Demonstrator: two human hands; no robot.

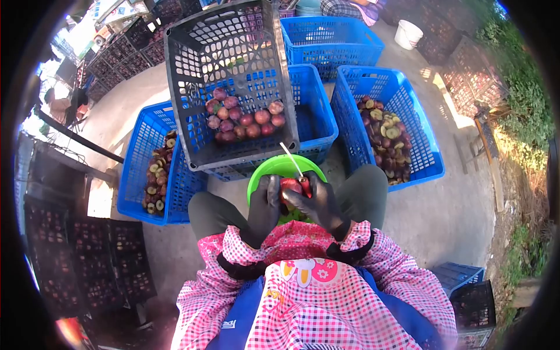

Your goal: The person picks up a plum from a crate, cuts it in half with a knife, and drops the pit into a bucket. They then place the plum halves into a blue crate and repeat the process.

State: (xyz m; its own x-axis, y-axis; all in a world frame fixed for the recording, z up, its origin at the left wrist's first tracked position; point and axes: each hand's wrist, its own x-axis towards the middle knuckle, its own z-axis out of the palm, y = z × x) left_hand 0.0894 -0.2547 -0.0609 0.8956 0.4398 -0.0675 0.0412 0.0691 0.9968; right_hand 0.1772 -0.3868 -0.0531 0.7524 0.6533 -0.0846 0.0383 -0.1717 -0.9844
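Curling round fruit point(290, 185), left hand point(268, 195) beside right hand point(318, 201)

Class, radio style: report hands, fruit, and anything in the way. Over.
Left hand on red fruit. Right hand gripping red-handled tool beside it. Both over green tub. Black crate close ahead, not between hands and tub.

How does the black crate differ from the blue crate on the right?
The black crate rests on another blue crate; the right-hand blue crate stands on the floor. The black one holds whole, round fruit, the blue one cut pieces with pale insides showing. Both have walls full of holes.
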